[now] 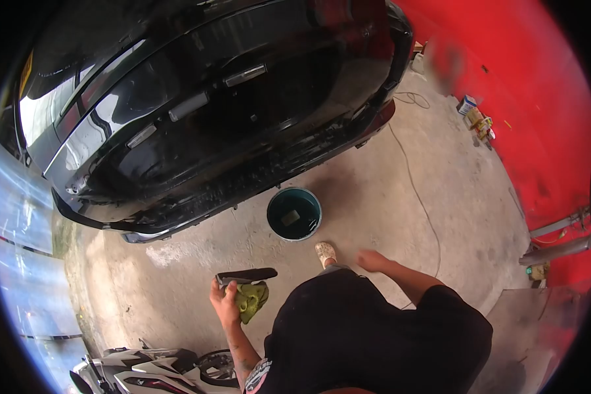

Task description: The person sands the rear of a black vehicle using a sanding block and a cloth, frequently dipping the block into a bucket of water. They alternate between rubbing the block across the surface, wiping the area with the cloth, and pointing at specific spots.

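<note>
My left hand (225, 301) is closed around a long, flat dark block (248, 274) and a yellow-green cloth (251, 299) that hangs below it. My right hand (372, 261) is held out at my other side, slightly blurred, with its fingers curled and nothing visible in them. Ahead of me on the floor stands a round teal bucket (270, 223) of dark liquid. A small pale rectangular piece (290, 218) shows inside it. Beyond the bucket is the rear of a black car (243, 125), glossy and wet-looking along its bumper.
A white motorcycle (151, 371) is at the lower left. A thin cable (415, 176) runs along the concrete floor (368, 203) on the right. Small boxes (466, 105) sit by the red wall (538, 118). My shoe (325, 252) is near the bucket.
</note>
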A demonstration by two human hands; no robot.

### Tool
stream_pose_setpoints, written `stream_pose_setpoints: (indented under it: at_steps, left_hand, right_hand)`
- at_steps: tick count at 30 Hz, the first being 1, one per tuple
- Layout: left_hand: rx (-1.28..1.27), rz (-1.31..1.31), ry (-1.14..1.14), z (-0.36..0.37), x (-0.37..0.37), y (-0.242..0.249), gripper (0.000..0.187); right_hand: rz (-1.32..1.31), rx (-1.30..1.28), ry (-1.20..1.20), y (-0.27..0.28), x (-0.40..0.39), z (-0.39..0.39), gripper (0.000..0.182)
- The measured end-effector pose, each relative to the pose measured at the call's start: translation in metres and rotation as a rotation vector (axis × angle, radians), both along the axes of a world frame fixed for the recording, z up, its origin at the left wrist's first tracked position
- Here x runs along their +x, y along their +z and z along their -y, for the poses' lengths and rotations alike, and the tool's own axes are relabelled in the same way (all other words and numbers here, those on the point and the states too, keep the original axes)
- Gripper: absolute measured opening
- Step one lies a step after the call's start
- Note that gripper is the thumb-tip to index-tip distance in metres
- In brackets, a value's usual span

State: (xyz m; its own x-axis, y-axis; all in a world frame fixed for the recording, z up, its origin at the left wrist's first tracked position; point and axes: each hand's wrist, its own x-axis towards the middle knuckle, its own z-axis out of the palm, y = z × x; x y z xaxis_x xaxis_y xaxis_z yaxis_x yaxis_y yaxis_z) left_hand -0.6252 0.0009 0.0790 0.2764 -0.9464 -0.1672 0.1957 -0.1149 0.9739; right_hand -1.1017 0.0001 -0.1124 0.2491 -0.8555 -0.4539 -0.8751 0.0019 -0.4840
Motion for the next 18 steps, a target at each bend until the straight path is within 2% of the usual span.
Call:
stream_pose_setpoints:
  at_steps: [1, 2, 3, 4, 6, 7, 9, 15, 18]
  left_hand:
    - [0.011, -0.002, 0.018, -0.001, 0.004, -0.002, 0.031]
    - [0.009, 0.012, 0.036, -0.001, 0.006, -0.002, 0.029]
    - [0.011, 0.008, 0.049, -0.001, 0.007, -0.001, 0.029]
    - [0.016, 0.003, 0.06, -0.001, 0.008, 0.001, 0.028]
    - [0.006, 0.007, 0.083, -0.001, 0.013, -0.007, 0.028]
    - [0.015, 0.026, 0.078, 0.0, 0.016, -0.008, 0.028]
    - [0.035, 0.065, 0.073, 0.001, 0.018, -0.006, 0.029]
    - [0.075, 0.04, 0.058, 0.005, 0.021, -0.011, 0.03]
    - [0.083, 0.046, 0.062, 0.002, 0.022, -0.018, 0.03]
  right_hand:
    - [-0.219, 0.287, 0.308, -0.038, -0.026, -0.025, 0.027]
    - [-0.056, 0.781, 0.042, -0.076, -0.05, -0.061, 0.038]
    - [0.032, 1.034, -0.088, -0.056, -0.054, -0.094, 0.021]
    - [0.136, 1.143, -0.249, -0.018, -0.042, -0.117, 0.023]
    - [0.513, 1.281, -0.461, -0.012, -0.045, -0.159, 0.03]
    - [0.69, 1.191, -0.45, -0.015, -0.047, -0.177, 0.033]
    - [0.587, 1.447, -0.618, -0.022, -0.033, -0.177, 0.031]
    - [0.503, 1.241, -0.922, 0.045, -0.022, -0.147, 0.03]
    - [0.585, 1.187, -0.803, 0.009, -0.038, -0.164, 0.035]
